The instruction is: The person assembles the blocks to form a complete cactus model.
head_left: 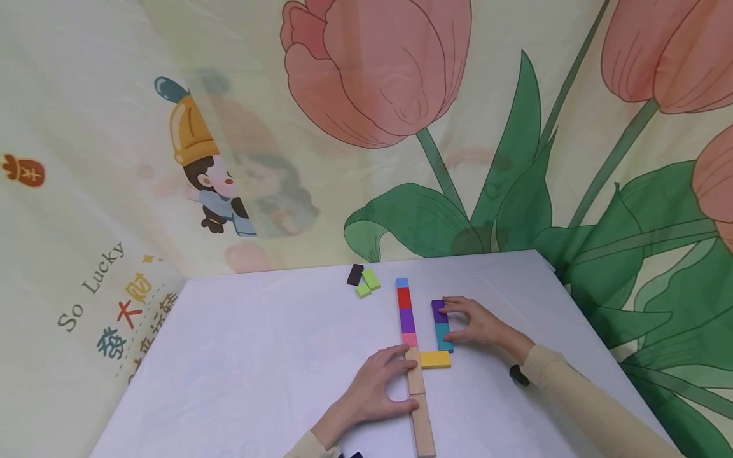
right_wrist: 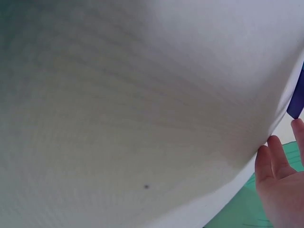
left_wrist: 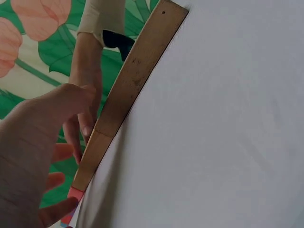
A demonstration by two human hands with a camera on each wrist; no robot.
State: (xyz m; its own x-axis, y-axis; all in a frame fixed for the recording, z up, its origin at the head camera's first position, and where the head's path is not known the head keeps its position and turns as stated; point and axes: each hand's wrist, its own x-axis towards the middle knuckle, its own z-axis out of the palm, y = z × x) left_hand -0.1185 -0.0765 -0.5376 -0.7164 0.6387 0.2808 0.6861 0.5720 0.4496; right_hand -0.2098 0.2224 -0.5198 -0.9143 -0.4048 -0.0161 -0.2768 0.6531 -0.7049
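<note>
A straight row of blocks runs up the table: two plain wooden blocks [head_left: 422, 423] nearest, then a pink block [head_left: 409, 339], a purple block [head_left: 405, 320], a red block [head_left: 404, 298] and a light blue block [head_left: 403, 282]. My left hand [head_left: 375, 385] lies along the row's left side, fingers spread, fingertips and thumb tip at the wooden blocks. A yellow block [head_left: 436, 360] sticks out to the right from the upper wooden one. Right of the row, a dark purple block [head_left: 438, 310] and a teal block [head_left: 443, 336] stand end to end. My right hand [head_left: 476, 323] touches their right side with loosely spread fingertips.
A black block [head_left: 356, 274] and two lime green blocks [head_left: 371, 278] lie together farther back on the white table [head_left: 258, 356]. A printed cloth [head_left: 378, 76] with tulips hangs behind the table's far edge.
</note>
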